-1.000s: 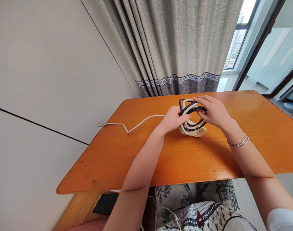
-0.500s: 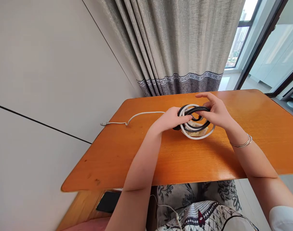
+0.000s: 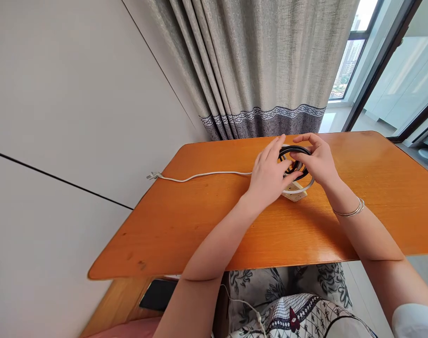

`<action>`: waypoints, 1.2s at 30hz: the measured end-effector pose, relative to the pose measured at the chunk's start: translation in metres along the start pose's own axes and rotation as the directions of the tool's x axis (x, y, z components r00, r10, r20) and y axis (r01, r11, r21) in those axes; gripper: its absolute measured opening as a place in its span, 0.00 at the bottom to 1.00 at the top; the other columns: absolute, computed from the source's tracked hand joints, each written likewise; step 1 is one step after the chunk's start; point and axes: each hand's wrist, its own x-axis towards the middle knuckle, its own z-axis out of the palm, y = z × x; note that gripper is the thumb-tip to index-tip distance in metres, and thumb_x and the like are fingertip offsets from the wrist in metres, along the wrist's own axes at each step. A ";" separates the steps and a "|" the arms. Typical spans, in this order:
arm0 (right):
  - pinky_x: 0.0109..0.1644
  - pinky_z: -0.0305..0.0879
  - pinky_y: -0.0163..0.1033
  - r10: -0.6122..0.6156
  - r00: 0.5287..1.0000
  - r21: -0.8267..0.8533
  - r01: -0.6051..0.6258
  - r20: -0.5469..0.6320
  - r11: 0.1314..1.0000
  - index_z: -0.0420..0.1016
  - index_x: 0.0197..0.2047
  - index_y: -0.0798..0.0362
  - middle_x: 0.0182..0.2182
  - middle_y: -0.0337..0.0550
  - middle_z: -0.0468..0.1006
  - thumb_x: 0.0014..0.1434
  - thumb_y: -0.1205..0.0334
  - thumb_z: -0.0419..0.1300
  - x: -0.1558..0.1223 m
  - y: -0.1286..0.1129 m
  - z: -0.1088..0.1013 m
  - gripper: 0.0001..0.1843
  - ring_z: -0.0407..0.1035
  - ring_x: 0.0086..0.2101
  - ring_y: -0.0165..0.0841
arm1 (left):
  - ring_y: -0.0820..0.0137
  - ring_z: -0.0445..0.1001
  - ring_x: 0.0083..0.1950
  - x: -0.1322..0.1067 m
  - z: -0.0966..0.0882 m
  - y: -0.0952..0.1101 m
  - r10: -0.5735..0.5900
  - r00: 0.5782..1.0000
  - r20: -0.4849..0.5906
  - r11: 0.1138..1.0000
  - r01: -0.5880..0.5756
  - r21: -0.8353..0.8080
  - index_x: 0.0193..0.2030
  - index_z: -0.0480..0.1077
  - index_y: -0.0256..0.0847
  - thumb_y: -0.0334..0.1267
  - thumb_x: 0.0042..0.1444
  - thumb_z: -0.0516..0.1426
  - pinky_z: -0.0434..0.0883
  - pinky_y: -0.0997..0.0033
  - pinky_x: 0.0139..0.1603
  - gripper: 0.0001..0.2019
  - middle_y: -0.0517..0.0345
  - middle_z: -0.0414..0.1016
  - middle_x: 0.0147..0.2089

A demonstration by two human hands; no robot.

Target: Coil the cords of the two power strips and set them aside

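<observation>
A coil of black cable [image 3: 294, 149], looped together with a white cable [image 3: 303, 190], is held just over the table. My right hand [image 3: 321, 162] grips the coil's right side between thumb and fingers, its index finger lifted. On the other side, my left hand [image 3: 266, 176] is around the loops, thumb across their front, hiding much of the coil's left part. Beneath the loops a cream power strip [image 3: 295, 195] shows in part. The white cord [image 3: 207, 174] runs left from my left hand to a white plug [image 3: 152, 176] at the table's left edge.
The wooden table [image 3: 186, 225] meets a pale wall panel [image 3: 59, 117] on its left. Grey curtains [image 3: 263, 61] hang behind it. Below the front edge lies a dark phone-like slab [image 3: 158, 295], and a thin white cord [image 3: 244, 303] crosses my lap.
My left hand has moved right and turned upward, now covering more of the coil. The coil has shifted slightly right, and the white cord is pulled straighter. My right hand barely moved.
</observation>
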 end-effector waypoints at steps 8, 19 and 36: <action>0.24 0.59 0.36 0.089 0.995 -0.094 -0.085 0.040 0.992 0.74 0.38 0.52 0.18 0.31 0.70 0.47 0.63 0.65 -0.004 -0.012 0.003 0.13 0.65 0.19 0.28 | 0.49 0.61 0.75 0.000 0.002 0.002 -0.038 0.998 0.058 0.999 0.036 0.036 0.30 0.79 0.40 0.39 0.59 0.64 0.60 0.36 0.73 0.08 0.44 0.65 0.73; 0.35 0.74 0.39 -0.018 0.961 0.058 0.002 0.277 0.998 0.76 0.42 0.52 0.36 0.41 0.82 0.46 0.58 0.70 0.003 -0.002 -0.014 0.19 0.76 0.34 0.33 | 0.52 0.62 0.74 0.001 -0.004 0.009 0.013 1.000 -0.002 0.994 -0.013 -0.104 0.27 0.77 0.41 0.37 0.56 0.64 0.56 0.36 0.74 0.07 0.49 0.69 0.71; 0.27 0.70 0.34 -0.033 0.854 0.247 -0.113 0.520 0.962 0.75 0.49 0.50 0.25 0.34 0.78 0.47 0.42 0.75 0.010 0.003 -0.034 0.32 0.71 0.22 0.28 | 0.54 0.63 0.74 0.001 -0.014 0.000 -0.019 0.999 -0.034 0.927 0.005 -0.375 0.34 0.79 0.42 0.48 0.64 0.60 0.66 0.45 0.71 0.14 0.49 0.61 0.75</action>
